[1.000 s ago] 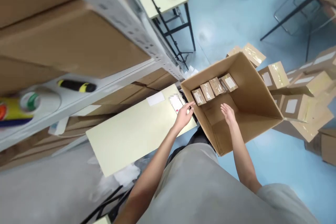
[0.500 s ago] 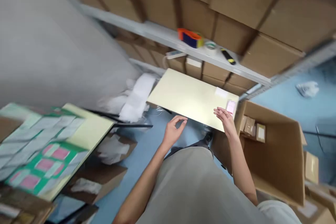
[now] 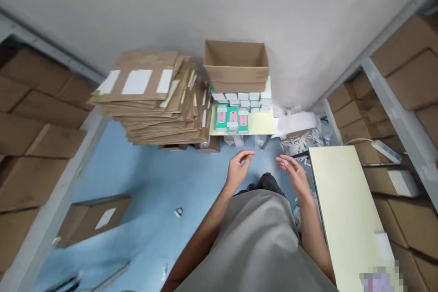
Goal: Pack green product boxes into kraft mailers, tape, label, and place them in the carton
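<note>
My left hand (image 3: 238,167) hangs in the air over the blue floor, holding nothing, its fingers loosely bent and thumb apart from the palm. To its right, my right hand (image 3: 294,172) is also raised with nothing in it, fingers stretched out towards the left one. Ahead of both stands a small cream table (image 3: 262,124). On it lie several green-and-pink packets (image 3: 233,119), with rows of white-and-green small boxes (image 3: 243,97) behind them. A cardboard box (image 3: 236,75) without a closed top sits on those rows. Neither hand touches anything.
A tall stack of flattened cardboard (image 3: 160,121) stands left of the small table. A long cream table (image 3: 345,191) runs along my right. Shelves of brown cartons (image 3: 44,146) line both sides. One carton (image 3: 92,219) lies on the floor at left; white scraps (image 3: 301,143) fill the far right corner.
My view has swung left, from the long cream table to the small table with packets. Both hands stay raised with nothing in them, and the right one no longer appears over the long table.
</note>
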{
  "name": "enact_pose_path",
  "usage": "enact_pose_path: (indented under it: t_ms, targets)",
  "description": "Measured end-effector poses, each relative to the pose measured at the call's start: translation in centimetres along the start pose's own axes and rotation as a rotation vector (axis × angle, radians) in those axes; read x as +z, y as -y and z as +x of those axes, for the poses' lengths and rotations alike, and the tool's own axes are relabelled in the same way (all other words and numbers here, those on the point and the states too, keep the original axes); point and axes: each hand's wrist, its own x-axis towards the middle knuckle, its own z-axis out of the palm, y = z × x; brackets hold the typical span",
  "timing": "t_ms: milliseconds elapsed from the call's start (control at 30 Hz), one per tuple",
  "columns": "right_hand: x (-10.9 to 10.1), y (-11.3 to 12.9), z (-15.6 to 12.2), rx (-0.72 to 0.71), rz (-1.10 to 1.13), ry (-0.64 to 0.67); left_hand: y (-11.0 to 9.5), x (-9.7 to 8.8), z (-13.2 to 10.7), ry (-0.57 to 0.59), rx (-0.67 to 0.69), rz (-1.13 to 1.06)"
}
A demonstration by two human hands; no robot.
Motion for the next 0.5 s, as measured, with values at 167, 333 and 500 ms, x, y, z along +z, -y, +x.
enact_pose_path:
  t_ms: [167,333,500]
  targets:
    - [6.1,0.1,8.7,0.052,-0.148,0.240,1.8,-4.6,3.8,-0.160,-0.132,-0.080]
    - [11.5,-2.9,20.1,-0.002,-0.425,0.373,5.0,-7.3,9.7,-0.225,-0.516,-0.290]
    - [16.4,-3.9,30.8,-0.148,-1.051,0.423,9.2,-7.3,16.0,-0.344,-1.106,-0.606]
